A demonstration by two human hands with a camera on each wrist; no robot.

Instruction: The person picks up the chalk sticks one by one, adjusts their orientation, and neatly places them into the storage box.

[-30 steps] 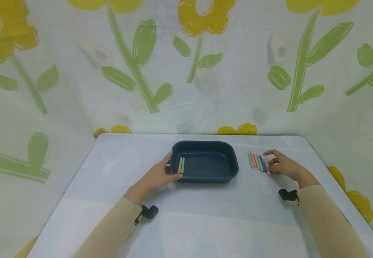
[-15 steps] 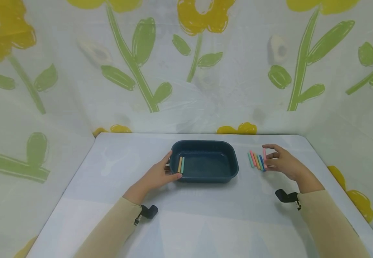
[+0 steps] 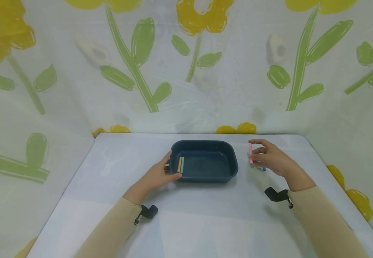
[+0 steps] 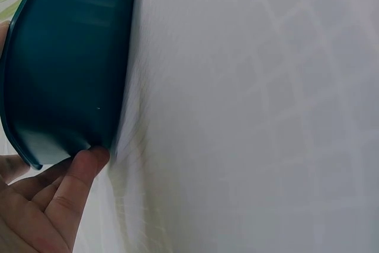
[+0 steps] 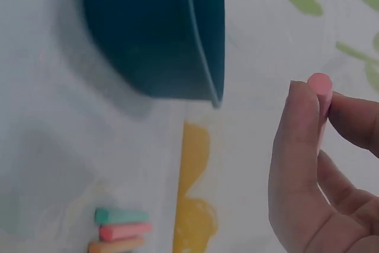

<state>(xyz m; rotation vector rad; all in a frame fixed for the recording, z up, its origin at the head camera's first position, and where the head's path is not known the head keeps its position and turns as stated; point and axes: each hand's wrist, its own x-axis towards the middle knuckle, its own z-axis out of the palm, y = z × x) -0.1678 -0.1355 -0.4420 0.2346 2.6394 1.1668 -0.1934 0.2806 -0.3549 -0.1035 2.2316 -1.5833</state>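
Observation:
A dark teal plastic bin [image 3: 209,180] stands on the table, and my left hand [image 3: 154,176] grips its left end, thumb at the near rim. In the left wrist view, fingers [image 4: 77,176] curl against the lower edge of the bin [image 4: 65,69]. An orange chalk stick [image 3: 179,165] and a green chalk stick [image 3: 182,165] lie side by side inside. To the right of the bin, my right hand [image 3: 275,161] pinches a pink chalk stick [image 3: 250,152], raised above the table and roughly upright in the head view.
Beneath the right hand lies a row of chalk sticks, partly hidden; green [image 5: 121,216], pink [image 5: 125,231] and orange [image 5: 115,245] ones show in the right wrist view. A flower-printed sheet [image 3: 205,107] hangs behind the table [image 3: 199,222]. Each wrist wears a black camera mount [image 3: 276,194].
My right hand has lifted the pink chalk from the right end of the row and carried it left, over the other sticks. The left hand and bin stay put.

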